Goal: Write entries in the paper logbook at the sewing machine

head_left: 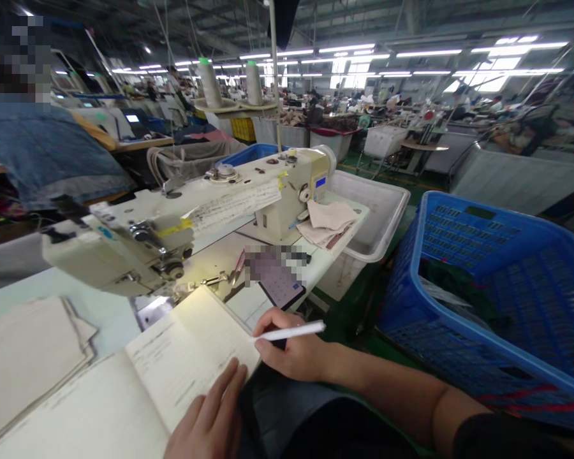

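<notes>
An open notebook [191, 357] with handwriting lies in front of the sewing machine [229, 191]. My right hand [287, 347] grips a white pen [294, 331] at the notebook's right edge. On the lower part of the right-hand page rests my left hand [213, 414], its visible fingers stretched out and holding nothing. A phone [281, 280], partly blurred out, lies on the machine table beyond my right hand. Under the notebook's left side is a stack of pale fabric pieces [29, 350].
To the right stands a blue plastic basket [463, 319] with dark green fabric inside. A white bin [387, 204] is behind the table's end, near folded beige cloth [332, 220]. Thread cones [210, 83] stand behind the machine. A person in denim [43, 146] is at the left.
</notes>
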`<state>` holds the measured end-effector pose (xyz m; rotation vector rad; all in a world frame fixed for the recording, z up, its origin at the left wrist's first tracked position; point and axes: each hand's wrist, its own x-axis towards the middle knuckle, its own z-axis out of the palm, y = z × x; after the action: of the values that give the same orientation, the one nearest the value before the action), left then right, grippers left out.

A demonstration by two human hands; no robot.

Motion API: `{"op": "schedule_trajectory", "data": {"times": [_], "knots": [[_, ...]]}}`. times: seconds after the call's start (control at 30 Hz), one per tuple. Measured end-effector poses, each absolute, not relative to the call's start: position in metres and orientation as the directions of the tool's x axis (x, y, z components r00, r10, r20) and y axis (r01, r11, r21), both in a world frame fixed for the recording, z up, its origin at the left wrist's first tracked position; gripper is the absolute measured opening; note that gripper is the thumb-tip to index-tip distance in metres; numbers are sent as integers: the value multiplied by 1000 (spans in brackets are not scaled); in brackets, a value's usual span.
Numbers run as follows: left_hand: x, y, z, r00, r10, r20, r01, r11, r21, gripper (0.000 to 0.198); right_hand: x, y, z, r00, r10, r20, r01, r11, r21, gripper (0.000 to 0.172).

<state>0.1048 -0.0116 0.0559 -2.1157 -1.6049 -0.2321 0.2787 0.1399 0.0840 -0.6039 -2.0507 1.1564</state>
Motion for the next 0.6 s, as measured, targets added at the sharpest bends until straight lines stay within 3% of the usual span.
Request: {"op": "schedule_trajectory", "data": {"times": [0.2, 0.6], "knots": [[120, -12, 64, 198, 879, 433, 973, -122, -197, 45, 265, 135, 74, -655, 691, 307, 46, 442, -896, 15], [123, -6, 70, 220, 857, 467, 967, -129, -219, 41, 250, 142, 69, -659, 687, 307, 116, 496, -861, 15]]}}
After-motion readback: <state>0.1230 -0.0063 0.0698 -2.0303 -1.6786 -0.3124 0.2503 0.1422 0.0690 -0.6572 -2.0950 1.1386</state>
